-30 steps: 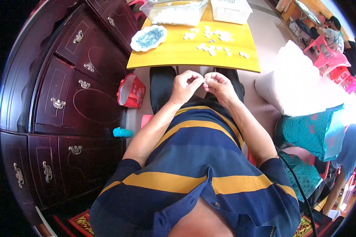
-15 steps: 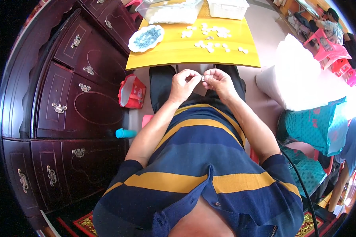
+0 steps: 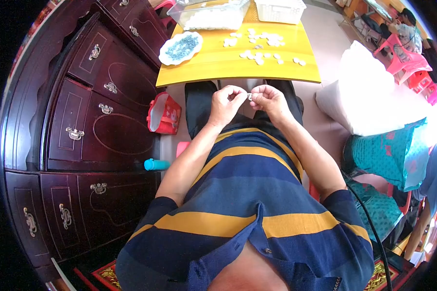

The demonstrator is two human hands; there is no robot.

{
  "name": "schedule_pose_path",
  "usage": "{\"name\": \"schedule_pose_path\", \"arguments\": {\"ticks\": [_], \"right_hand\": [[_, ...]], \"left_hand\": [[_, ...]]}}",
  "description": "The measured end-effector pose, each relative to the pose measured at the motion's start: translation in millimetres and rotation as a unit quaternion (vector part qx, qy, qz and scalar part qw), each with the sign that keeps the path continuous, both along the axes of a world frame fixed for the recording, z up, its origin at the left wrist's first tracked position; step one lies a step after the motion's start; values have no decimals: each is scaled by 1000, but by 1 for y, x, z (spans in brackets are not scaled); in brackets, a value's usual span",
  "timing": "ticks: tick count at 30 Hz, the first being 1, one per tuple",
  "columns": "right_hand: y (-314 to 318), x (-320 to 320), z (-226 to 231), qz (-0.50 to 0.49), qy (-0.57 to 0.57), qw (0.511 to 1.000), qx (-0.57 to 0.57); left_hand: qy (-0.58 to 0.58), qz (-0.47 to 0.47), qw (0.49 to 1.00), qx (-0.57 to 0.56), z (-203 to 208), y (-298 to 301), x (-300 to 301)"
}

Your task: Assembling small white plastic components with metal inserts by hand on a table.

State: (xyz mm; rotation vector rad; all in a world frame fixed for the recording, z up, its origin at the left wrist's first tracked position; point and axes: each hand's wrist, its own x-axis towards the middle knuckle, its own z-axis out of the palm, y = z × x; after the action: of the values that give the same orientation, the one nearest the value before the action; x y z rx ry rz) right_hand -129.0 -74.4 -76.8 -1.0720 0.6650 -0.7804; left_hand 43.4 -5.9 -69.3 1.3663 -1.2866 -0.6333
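Above my lap, just short of the yellow table's near edge, my two hands meet fingertip to fingertip. A small whitish piece shows between them; its exact kind is too small to make out. My right hand pinches it between thumb and forefinger. My left hand is closed in a pinch against its left side, and its fingertips hide what they grip. On the table lie several small white round pieces in loose groups. A white scalloped dish of small dark blue-green bits stands at the table's left.
A clear plastic bin with white contents and a white basket stand at the table's back. Left are a dark wooden cabinet, red bag and teal bottle. White sacks and a teal bag sit right. People are nearby.
My hands stay pinched together with almost no movement. The whole view has shifted very slightly. At the far right, the seated person's arm has come up nearer the head.
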Motion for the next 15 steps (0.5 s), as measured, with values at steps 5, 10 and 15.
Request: {"name": "schedule_pose_path", "arguments": {"ticks": [5, 10, 15], "right_hand": [[1, 0, 0, 0, 2, 1000, 3], [2, 1, -2, -9, 3, 1000, -12], [3, -1, 0, -5, 14, 1000, -5]], "left_hand": [[-29, -4, 1000, -1, 0, 0, -2], [-33, -17, 999, -23, -2, -1, 0], [-31, -19, 999, -26, -5, 0, 1]]}}
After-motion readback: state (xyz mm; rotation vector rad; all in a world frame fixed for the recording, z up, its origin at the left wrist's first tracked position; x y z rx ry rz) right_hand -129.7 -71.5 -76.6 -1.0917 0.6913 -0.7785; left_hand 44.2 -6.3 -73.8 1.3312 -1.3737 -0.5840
